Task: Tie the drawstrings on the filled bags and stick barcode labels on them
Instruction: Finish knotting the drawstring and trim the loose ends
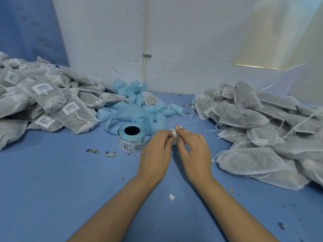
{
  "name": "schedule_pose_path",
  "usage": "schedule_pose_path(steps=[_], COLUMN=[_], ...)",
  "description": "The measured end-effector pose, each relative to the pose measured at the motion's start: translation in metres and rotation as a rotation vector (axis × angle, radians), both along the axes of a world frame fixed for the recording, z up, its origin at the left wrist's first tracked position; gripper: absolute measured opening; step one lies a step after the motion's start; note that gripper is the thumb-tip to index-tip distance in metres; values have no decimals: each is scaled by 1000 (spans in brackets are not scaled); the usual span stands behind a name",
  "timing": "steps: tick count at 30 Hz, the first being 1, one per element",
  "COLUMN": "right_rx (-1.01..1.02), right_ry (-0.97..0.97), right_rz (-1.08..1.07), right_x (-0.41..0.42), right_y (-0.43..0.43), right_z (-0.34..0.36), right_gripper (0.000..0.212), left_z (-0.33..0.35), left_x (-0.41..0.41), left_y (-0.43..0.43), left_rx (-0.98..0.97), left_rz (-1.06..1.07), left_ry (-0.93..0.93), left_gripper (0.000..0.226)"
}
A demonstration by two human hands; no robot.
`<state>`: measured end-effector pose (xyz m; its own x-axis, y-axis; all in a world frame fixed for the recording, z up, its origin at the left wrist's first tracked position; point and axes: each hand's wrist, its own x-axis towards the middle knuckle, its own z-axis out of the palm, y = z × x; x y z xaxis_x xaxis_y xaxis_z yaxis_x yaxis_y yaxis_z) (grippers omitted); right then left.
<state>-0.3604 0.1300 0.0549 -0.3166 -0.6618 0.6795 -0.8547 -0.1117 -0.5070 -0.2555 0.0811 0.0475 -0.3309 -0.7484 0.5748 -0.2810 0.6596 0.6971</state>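
Both forearms reach forward and converge low over the blue tabletop [52, 180]. The left hand [155, 152] and right hand [193, 152] meet fingertip to fingertip. Each grip is narrow, pinching the gathered white neck of a bag [174, 139] between them, its drawstring [178, 127] looped above the right fingertips. The label roll [131, 139] stands just beside the left hand.

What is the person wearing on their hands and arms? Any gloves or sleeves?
Nothing at all. The left hand and right hand are bare: no gloves, rings or bracelets that I can see. The left forearm and right forearm are bare too, with no sleeve or watch in view.
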Motion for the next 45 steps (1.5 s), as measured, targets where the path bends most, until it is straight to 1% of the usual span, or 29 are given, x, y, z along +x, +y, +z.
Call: schedule_pose_path(steps=[2, 6, 12, 15, 17, 20, 22, 24, 26, 28, 34, 36, 39, 43, 45], right_rx=[-47, -37, -42, -45, -24, 39, 90, 125, 134, 140, 177, 184, 161, 123, 102], right_ry=[-202, -584, -857, -973, -975, -898, -817, -727, -636, -566, -454, -441, -477, -565, -649], right_rz=[32, 82, 111, 153, 171, 205, 207, 203, 215, 212, 148, 116, 105, 127, 157], right_x=[0, -3, -9, -12, -12, -10, -8, -7, -6, -5, -1, 1, 4, 7, 10], right_y=[0, -5, -8, -9, -8, -7, -7, -6, -6, -6, -5, -6, -6, -5, -6], right_z=[0, -1, -2, -2, -1, 0, 1, 2, 2, 2, 2, 1, 0, 0, 1], right_gripper=[20, 24, 25, 19, 14, 15, 16, 14, 14, 10, 10, 11, 10, 16, 18], left_z=[-2, -3, -4, -3, -1, 2, 1, -2, -5, -6, -3, -2, 0, 2, 2], left_x=[0, -2, -1, -1, -1, 0, 1, 0, 0, 1, 0, -1, -3, -2, -2], left_y=[2, 2, 0, -1, -2, -2, -2, -3, -3, -3, -2, 0, 3, 4, 4], left_rx=[34, 113, 248, 314, 373, 413, 379, 311, 225, 174, 196, 218, 282, 380, 394], left_rz=[2, -62, -119, -113, -115, -101, -64, -20, 22, 42, 15, -2, -65, -130, -147], left_ry=[-58, -155, -134, -49, 65, 181, 172, 106, 33, 19, 33, 35, 86, 201, 239], left_gripper=[11, 11, 14, 16, 14, 12, 12, 12, 13, 14, 13, 10, 10, 14, 18])
